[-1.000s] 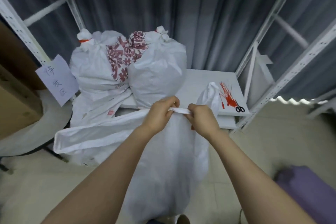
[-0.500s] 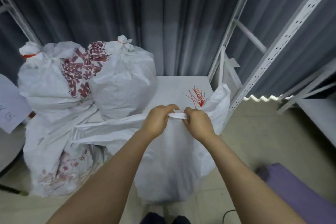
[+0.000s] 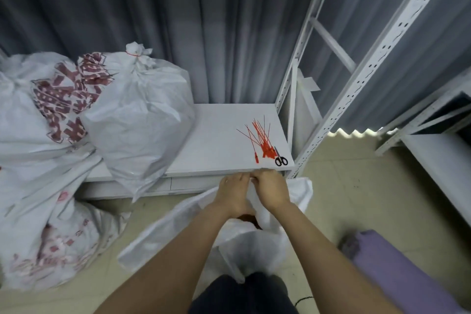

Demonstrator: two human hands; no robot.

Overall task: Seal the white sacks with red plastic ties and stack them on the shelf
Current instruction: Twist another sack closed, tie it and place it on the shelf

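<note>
An open white sack (image 3: 178,234) stands on the floor in front of me. My left hand (image 3: 233,192) and my right hand (image 3: 271,190) grip its top edge side by side, just below the front edge of the white shelf (image 3: 219,140). A bundle of red plastic ties (image 3: 261,136) lies on the shelf's right end. A sealed white sack (image 3: 142,120) with a red tie at its neck stands on the shelf's left part. Another printed white sack (image 3: 30,109) leans beside it.
Small black scissors (image 3: 280,159) lie by the ties. Further white sacks (image 3: 51,245) pile on the floor at the left. White rack uprights (image 3: 362,76) rise at the right, grey curtains hang behind, and a purple object (image 3: 402,267) lies on the floor at the lower right.
The view has tilted down and the sack's mouth has dropped from above the shelf to below its front edge. Both hands have kept their grip on the sack's edge, now closer together.
</note>
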